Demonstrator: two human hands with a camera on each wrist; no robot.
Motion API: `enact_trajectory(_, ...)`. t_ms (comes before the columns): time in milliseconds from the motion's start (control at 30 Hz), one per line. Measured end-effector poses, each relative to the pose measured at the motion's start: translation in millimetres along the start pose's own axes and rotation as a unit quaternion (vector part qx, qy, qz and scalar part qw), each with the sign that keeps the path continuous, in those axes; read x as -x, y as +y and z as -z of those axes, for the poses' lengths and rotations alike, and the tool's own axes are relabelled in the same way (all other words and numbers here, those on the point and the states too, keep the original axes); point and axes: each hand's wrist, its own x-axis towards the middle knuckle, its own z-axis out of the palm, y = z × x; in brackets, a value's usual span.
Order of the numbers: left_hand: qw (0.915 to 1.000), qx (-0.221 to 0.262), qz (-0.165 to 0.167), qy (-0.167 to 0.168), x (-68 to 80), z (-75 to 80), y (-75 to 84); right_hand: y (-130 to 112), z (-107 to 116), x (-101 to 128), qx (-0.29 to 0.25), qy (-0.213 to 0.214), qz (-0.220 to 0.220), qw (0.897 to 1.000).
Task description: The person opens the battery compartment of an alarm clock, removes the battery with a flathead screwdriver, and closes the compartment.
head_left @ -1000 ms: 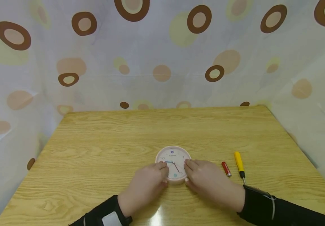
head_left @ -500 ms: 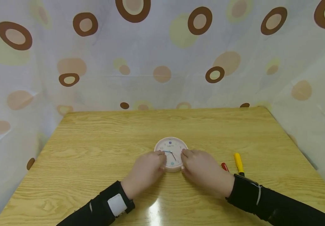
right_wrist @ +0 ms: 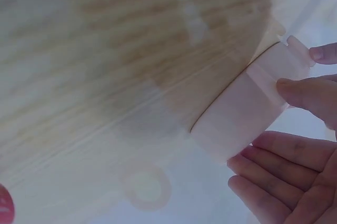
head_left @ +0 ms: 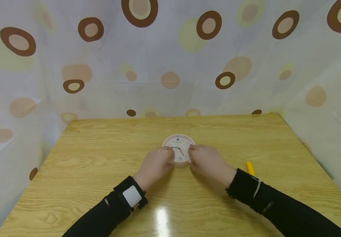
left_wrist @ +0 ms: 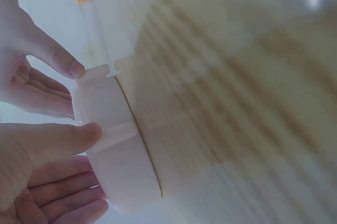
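Observation:
A round pale pink wall clock (head_left: 179, 142) lies face up near the middle of the table in the head view. My left hand (head_left: 156, 163) grips its left side and my right hand (head_left: 208, 162) its right side, fingers over the rim and thumbs at the near edge. Close up in the left wrist view, the clock's smooth side wall (left_wrist: 113, 155) meets the wooden surface, both thumbs against it. From the right wrist, the clock (right_wrist: 237, 116) shows the same side wall, with my right hand's fingers (right_wrist: 279, 176) along its far edge.
The yellow handle of a screwdriver (head_left: 250, 168) shows beyond my right forearm, which hides its shaft. Part of a red battery (right_wrist: 5, 205) appears at the right wrist view's left edge. A spotted curtain (head_left: 170, 59) stands behind the wooden table (head_left: 99, 138).
Both hands have moved the clock away from me, towards the back of the table. My right arm now covers the battery and most of the screwdriver in the head view.

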Motion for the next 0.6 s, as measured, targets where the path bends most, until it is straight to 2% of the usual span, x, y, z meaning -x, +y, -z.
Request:
enact_trajectory(267,0.9998,0.004,0.012,0.013,-15.3,-7.8,-6.5,10.1,-5.3,-13.7,-0.021,0.008,-0.016,1.000)
enact_trajectory(600,0.9995,0.008,0.028,0.011,-23.1,-8.5,-6.8,18.9,-11.6,-21.3,-0.021,-0.004,-0.029,0.999)
